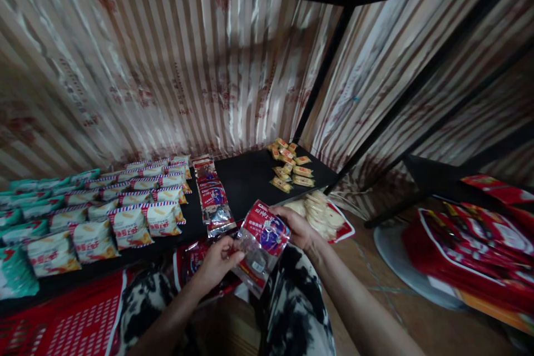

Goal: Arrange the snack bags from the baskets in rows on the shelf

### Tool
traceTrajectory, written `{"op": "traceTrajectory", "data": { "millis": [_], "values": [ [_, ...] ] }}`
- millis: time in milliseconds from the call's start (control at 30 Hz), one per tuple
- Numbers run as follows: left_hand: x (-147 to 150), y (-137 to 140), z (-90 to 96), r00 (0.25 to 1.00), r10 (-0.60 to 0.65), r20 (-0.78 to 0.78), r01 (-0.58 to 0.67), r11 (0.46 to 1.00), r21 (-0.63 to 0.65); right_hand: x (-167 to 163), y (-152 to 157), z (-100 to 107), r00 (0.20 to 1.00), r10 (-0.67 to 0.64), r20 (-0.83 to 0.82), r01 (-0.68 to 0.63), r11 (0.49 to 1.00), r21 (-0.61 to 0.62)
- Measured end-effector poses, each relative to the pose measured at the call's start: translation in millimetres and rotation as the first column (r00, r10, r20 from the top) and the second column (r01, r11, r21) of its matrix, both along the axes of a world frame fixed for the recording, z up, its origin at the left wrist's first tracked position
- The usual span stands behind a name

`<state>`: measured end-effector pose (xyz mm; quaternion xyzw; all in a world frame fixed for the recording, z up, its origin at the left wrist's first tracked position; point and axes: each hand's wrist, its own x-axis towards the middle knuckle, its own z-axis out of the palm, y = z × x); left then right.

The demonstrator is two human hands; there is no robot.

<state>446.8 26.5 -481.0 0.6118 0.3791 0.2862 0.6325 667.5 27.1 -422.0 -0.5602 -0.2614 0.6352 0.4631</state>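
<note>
A red and clear plastic packaging bag (261, 239) with a cartoon figure printed on it lies tilted between my hands, over my lap. My left hand (221, 261) pinches the bag's left edge with thumb and fingers. At the upper right corner, my right hand (295, 227) grips the bag, its fingers partly hidden behind it. The bag looks flat, though its inside is hard to make out. Just beyond, similar red bags (212, 194) lie in an overlapping row on the black table (246, 175). Under my left forearm sits a red tray (178, 267) with more red packets.
Rows of white snack packs (129, 226) and green packs (19, 270) fill the table's left. Small yellow-wrapped packets (287, 164) lie at the back right. Pale flat discs (319, 214) sit on a tray. Red baskets (62, 317) flank me; black posts (325, 72) rise right.
</note>
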Motion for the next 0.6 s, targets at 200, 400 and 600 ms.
{"op": "traceTrajectory", "data": {
  "millis": [200,400,600],
  "values": [
    [-4.2,-1.3,11.5,0.967,0.211,0.140,-0.191,0.971,-0.143,-10.5,2.5,-9.3,0.954,-0.098,-0.283,0.118,0.991,0.055],
    [-5.0,1.1,10.1,0.902,0.383,0.197,-0.334,0.911,-0.244,-24.7,-1.7,-21.5,0.934,-0.092,-0.345,0.128,0.988,0.083],
    [0.6,7.0,7.6,0.874,0.474,0.111,-0.450,0.873,-0.186,-46.3,-1.3,-25.9,0.967,-0.077,-0.242,0.115,0.982,0.149]
  ]
}}
